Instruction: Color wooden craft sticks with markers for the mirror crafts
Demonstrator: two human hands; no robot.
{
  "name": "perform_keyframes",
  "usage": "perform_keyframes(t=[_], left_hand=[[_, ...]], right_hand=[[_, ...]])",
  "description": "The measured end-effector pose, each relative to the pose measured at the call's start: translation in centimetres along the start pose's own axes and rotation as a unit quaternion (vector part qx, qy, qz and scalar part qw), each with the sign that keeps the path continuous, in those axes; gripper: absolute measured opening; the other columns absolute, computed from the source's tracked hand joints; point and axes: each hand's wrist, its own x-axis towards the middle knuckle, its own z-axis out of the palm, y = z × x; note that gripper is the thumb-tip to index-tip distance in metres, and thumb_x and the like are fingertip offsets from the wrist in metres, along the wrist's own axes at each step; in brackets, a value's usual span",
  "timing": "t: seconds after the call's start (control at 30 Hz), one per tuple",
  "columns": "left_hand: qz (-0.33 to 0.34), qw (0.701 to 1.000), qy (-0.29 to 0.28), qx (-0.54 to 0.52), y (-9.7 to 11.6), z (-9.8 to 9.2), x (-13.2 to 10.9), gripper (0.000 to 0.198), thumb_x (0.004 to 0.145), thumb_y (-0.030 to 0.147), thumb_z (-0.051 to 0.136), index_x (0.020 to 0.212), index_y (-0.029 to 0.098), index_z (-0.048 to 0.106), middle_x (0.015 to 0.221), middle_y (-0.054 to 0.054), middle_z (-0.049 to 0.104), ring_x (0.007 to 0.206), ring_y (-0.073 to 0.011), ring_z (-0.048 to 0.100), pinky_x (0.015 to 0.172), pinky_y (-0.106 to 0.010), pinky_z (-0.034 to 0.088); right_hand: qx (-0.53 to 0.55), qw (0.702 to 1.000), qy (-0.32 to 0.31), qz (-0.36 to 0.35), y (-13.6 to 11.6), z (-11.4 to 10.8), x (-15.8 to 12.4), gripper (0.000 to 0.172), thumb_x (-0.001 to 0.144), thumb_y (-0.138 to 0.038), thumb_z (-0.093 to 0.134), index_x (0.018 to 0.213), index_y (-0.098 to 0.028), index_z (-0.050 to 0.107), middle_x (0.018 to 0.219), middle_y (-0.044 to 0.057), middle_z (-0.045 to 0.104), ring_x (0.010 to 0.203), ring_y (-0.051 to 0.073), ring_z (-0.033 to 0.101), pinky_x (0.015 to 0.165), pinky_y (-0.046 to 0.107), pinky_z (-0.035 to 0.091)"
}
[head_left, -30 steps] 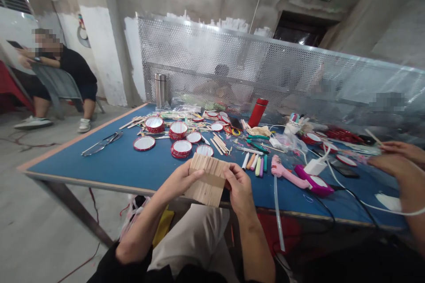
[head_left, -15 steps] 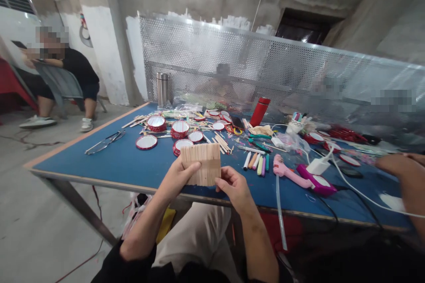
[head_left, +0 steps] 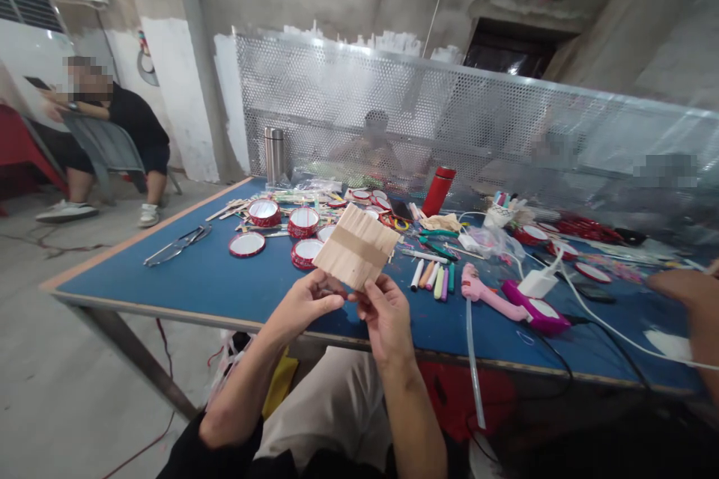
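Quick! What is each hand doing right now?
Left hand: closed, pinching the wooden panel by its bottom edge.
Right hand: closed, pinching the same panel's bottom edge.

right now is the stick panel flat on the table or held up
Held up, tilted: left hand and right hand pinch the stick panel by its lower edge, above the table.

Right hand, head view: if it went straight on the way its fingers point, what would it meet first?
The right hand would meet the wooden stick panel first; it pinches the lower edge with the left hand. Past that, probably the red-rimmed lid on the blue table; depth is unclear.
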Motion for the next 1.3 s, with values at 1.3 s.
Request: perform_keyframes(t=[1.3], left_hand=[[-0.033,0.993,0.04,0.109,-0.1,-0.2,-0.2,0.039,0.072,0.049,0.067,0.054,0.018,0.054,0.049,0.003,0.052,0.052,-0.0109,0.044,0.056,-0.023,0.033]], right_hand=[[0.012,0.998,0.063,0.014,0.9,1.3,0.4,0.035,0.065,-0.04,0.077,0.086,-0.017,0.06,0.066,-0.003,0.063,0.046,0.007,0.045,0.038,0.018,0.029]])
